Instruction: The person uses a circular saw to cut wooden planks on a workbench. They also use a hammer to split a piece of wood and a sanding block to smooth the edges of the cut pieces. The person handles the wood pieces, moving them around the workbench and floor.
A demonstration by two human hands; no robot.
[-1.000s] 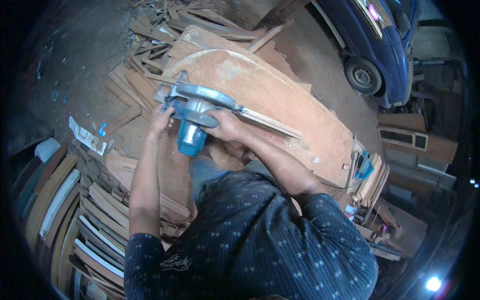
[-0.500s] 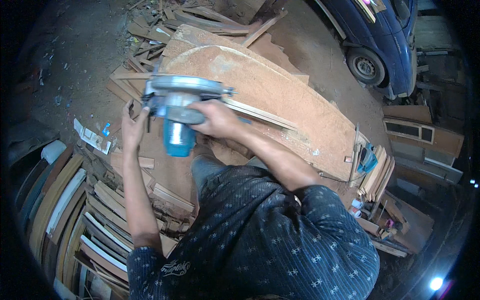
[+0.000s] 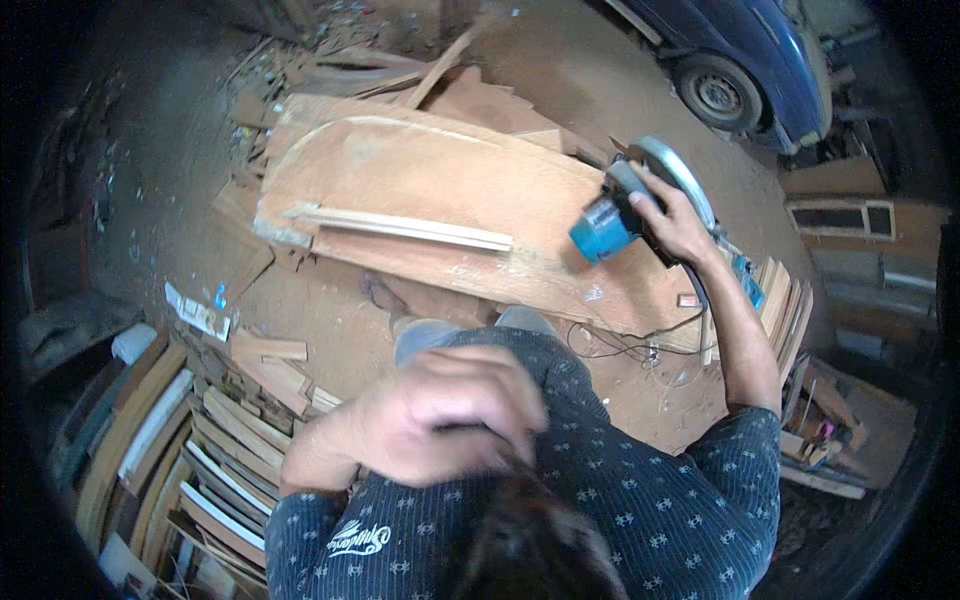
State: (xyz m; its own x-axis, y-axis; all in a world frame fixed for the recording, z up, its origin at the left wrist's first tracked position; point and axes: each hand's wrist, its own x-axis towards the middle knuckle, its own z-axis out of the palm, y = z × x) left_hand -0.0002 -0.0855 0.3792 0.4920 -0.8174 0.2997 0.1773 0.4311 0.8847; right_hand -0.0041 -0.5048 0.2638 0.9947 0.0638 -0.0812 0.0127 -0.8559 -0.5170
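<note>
My right hand (image 3: 675, 220) is closed on the handle of a blue and silver circular saw (image 3: 603, 232), above the right part of a dusty plywood board (image 3: 400, 165). Pale wood strips (image 3: 420, 230) lie along the board's near side. My left hand (image 3: 450, 415) is raised close to the camera in front of my shirt, motion-blurred, with curled fingers; what it holds, if anything, cannot be made out. A dark brown, blurred shape is just below it. Black cords (image 3: 610, 345) hang by the board's near edge.
A blue car (image 3: 750, 50) stands at the upper right. Stacked curved boards (image 3: 140, 430) are at lower left, loose scrap wood (image 3: 440, 70) beyond the board. At right are another blue tool (image 3: 748, 285), upright planks (image 3: 785, 325) and a framed panel (image 3: 840, 220).
The saw in my right hand has swung from the board's left end to its right. My left hand has left the saw's front and come up close to the camera.
</note>
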